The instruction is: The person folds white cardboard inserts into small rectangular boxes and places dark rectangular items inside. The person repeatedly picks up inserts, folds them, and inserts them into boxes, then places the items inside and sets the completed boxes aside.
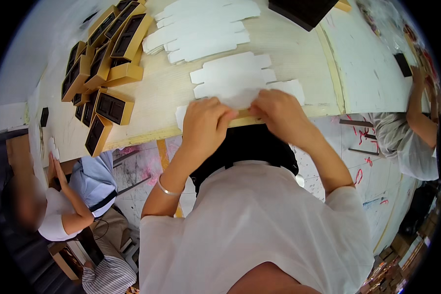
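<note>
A flat white die-cut carton blank (232,73) lies at the table's front edge, its notched tabs facing sideways. My left hand (206,122) is closed on its near side, fingers curled and thumb pointing inward. Opposite it, my right hand (281,115) pinches the same near side with bent fingers. A strip of gold card shows between the two hands, where the near side is turned up. White flaps stick out beyond both hands, at the lower left and at the right. My fingertips are mostly hidden behind the knuckles.
Several gold boxes with black inserts (99,63) are heaped at the left. A stack of white blanks (201,27) lies farther back, near a black box (301,12). Yellow tape (330,68) runs across the tabletop. One person (66,206) sits at left; another's arm (419,100) shows at right.
</note>
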The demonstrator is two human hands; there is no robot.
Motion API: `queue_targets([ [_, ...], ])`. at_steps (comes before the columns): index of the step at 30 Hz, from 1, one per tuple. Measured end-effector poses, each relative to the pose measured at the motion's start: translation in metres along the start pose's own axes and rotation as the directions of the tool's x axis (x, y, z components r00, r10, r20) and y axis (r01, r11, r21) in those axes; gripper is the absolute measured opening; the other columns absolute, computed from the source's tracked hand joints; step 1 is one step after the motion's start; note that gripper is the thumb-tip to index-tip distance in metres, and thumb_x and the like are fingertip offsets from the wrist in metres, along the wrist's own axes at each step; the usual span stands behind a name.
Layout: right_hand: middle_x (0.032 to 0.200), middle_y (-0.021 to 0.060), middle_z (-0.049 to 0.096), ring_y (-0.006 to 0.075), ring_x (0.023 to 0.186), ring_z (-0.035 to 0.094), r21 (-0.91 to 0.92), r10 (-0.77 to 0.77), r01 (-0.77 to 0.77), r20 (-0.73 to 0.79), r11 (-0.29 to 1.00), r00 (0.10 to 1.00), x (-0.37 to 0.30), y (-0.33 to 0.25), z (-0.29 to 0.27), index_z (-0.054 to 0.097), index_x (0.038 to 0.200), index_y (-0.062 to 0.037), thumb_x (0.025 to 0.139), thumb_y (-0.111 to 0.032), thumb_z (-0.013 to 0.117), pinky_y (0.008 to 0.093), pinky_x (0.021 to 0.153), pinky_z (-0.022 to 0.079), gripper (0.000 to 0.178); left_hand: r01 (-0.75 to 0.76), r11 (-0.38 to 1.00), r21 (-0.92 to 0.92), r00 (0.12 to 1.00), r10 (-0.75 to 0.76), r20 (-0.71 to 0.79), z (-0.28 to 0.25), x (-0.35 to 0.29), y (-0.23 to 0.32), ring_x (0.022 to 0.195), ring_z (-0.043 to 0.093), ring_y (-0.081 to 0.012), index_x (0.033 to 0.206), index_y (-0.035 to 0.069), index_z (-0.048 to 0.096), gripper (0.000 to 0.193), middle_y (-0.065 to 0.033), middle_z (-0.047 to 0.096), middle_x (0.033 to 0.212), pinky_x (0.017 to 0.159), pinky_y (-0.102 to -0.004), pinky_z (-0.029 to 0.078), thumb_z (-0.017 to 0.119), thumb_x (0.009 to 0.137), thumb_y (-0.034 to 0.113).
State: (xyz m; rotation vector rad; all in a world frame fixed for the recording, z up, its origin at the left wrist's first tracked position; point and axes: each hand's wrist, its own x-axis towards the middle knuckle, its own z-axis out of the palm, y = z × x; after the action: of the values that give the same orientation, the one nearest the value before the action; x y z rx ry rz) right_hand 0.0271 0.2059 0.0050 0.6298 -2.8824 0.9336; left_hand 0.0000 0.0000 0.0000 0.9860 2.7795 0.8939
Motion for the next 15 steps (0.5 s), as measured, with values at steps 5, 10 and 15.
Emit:
queue_targets([
  [5,0.068,0.0193,0.061,0.0354,0.064,0.059,0.272,0.162,-0.2,0.154,0.941,0.975,0.016,-0.007,-0.018,0.062,0.078,0.0008,0.082,-0.009,0.061,0.0408,0.06,0.046,0.01,0.09,0.936,0.341,0.985,-0.032,-0.172,-0.015,-0.003,0.033,0.081,0.052,-0.0237,0.103,0.011,0.066,0.021,-0.0051,0.058,0.083,0.075,-0.0346,0.036,0.063,0.084,0.02],
  [10,0.091,0.0123,0.066,0.0252,0.076,0.061,0.641,0.12,-0.299,0.308,0.707,0.944,-0.01,-0.047,0.006,0.062,0.102,0.0013,0.084,-0.001,0.059,0.0326,0.068,0.049,0.018,0.277,0.951,-0.138,0.949,-0.293,-0.118,-0.013,-0.04,0.023,0.066,0.055,-0.0245,0.097,0.008,0.061,0.025,-0.0069,0.059,0.076,0.06,-0.0357,0.042,0.066,0.082,0.027],
  [15,0.129,0.0135,0.052,0.0334,0.115,0.051,0.08,-0.256,0.253,0.026,0.964,0.966,-0.031,-0.02,-0.019,0.059,0.117,-0.0055,0.069,0.003,0.062,0.0389,0.094,0.043,0.048,0.189,0.968,-0.166,0.967,-0.213,-0.138,-0.023,-0.053,0.003,0.072,0.059,-0.0308,0.098,0.006,0.055,0.017,-0.0115,0.061,0.083,0.063,-0.0386,0.046,0.061,0.082,0.009],
])
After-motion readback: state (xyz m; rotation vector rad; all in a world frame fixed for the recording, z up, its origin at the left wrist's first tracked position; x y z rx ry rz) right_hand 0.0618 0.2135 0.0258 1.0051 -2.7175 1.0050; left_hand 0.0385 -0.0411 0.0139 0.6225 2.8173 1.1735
